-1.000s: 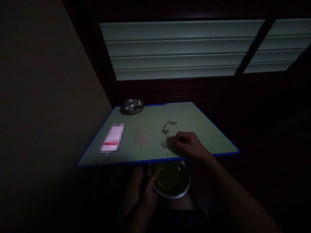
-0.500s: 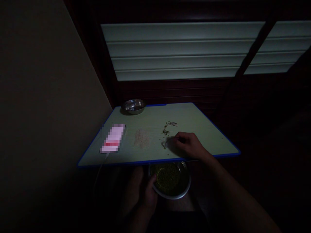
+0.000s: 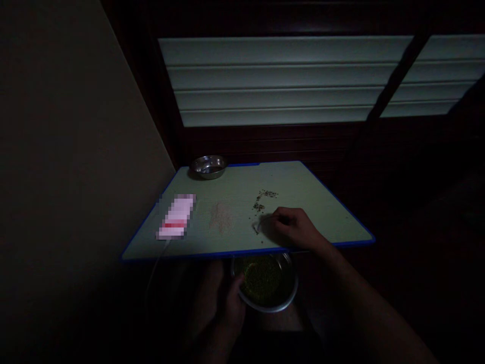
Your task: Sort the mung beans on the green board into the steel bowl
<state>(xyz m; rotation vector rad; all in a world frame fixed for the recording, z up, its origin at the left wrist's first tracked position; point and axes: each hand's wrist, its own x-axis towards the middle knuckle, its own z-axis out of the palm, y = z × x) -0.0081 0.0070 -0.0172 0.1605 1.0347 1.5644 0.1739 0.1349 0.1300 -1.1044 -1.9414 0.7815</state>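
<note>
My right hand point(image 3: 293, 228) rests on a pale green table point(image 3: 235, 182) with a blue edge, fingers curled together, next to a scatter of small dark grains point(image 3: 261, 199). What the fingertips pinch, if anything, is too small to see. Below the table's near edge my left hand point(image 3: 227, 303) grips the rim of a steel bowl point(image 3: 265, 280) filled with greenish grains, held over my lap.
A pale heap of fine grains point(image 3: 221, 217) lies mid-table. A lit phone point(image 3: 176, 216) with a cable lies at the left. An empty-looking steel bowl point(image 3: 208, 166) stands at the far left corner. A wall is close on the left, louvred shutters behind.
None beyond a slight shift of my right hand's fingers near the dark grains; the bowl and my left hand stay where they were.
</note>
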